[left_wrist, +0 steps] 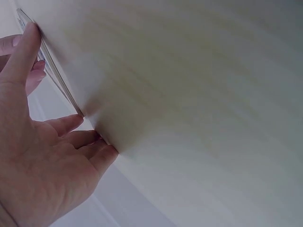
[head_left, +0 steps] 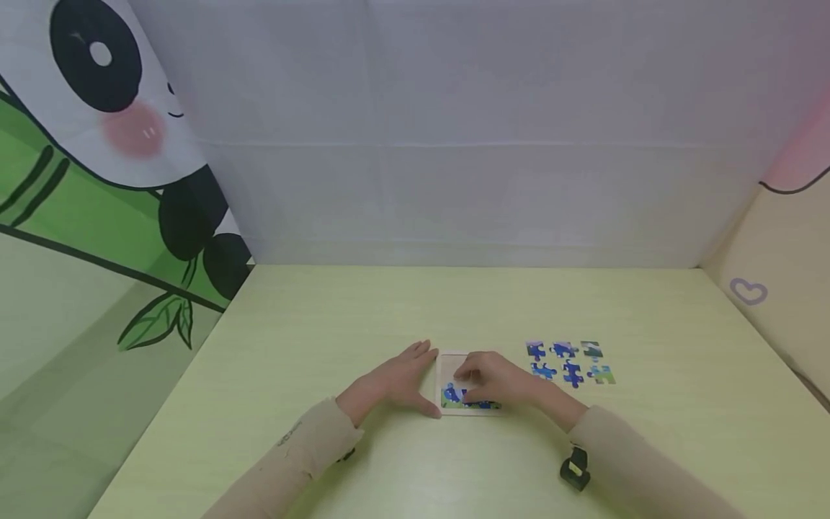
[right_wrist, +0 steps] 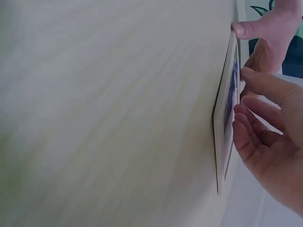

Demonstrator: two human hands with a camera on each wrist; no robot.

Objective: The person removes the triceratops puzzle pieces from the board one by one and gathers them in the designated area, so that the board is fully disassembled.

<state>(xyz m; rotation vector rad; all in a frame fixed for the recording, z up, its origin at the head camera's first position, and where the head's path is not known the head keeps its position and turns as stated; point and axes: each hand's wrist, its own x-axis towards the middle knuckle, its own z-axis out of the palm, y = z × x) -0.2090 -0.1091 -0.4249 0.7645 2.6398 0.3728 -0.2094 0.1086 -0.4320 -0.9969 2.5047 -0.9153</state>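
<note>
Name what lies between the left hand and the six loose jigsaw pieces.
The jigsaw tray, with the right hand over it, then bare tabletop before the pieces. The head view shows this.

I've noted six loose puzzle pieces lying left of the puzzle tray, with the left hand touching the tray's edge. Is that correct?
Not quite: the head view shows the six loose puzzle pieces lying right of the puzzle tray. The left hand does touch the tray's edge.
</note>
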